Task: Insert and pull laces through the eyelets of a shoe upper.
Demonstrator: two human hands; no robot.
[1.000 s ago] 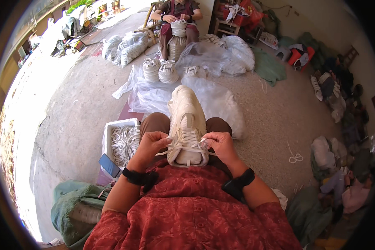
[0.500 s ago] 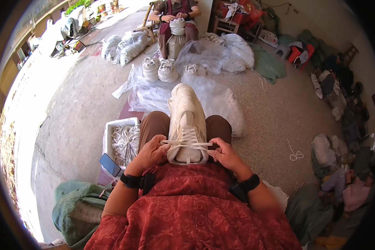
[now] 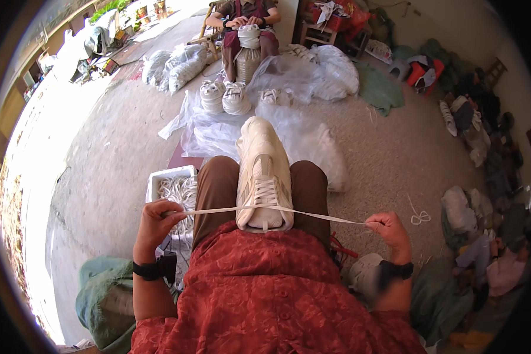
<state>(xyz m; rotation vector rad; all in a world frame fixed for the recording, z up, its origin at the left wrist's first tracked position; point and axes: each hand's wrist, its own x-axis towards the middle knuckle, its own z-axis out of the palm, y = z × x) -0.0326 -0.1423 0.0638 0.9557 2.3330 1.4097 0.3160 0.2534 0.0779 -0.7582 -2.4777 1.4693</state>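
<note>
A cream-coloured shoe (image 3: 264, 159) rests between my thighs, toe pointing away and its opening toward me. Flat white shoelaces (image 3: 318, 216) run crisscross up its front and cross over the tongue. My left hand (image 3: 157, 223), out beyond my left thigh, pinches one lace end. On the other side my right hand (image 3: 389, 229) is closed on the other end. Both lace lengths stretch out taut to the sides from the crossing at the top of the shoe.
Beside my left leg stands a white box (image 3: 172, 172) full of white laces. Ahead lie clear plastic bags (image 3: 218, 133) and several laced shoes (image 3: 236, 98). Another person (image 3: 245, 23) sits opposite, hands on a shoe. Green sacking (image 3: 103, 295) lies at my left; piled goods (image 3: 472, 118) line the right wall.
My hands have moved from close beside the shoe's opening far out to the left and right. The lace ends are now drawn out into long straight lines.
</note>
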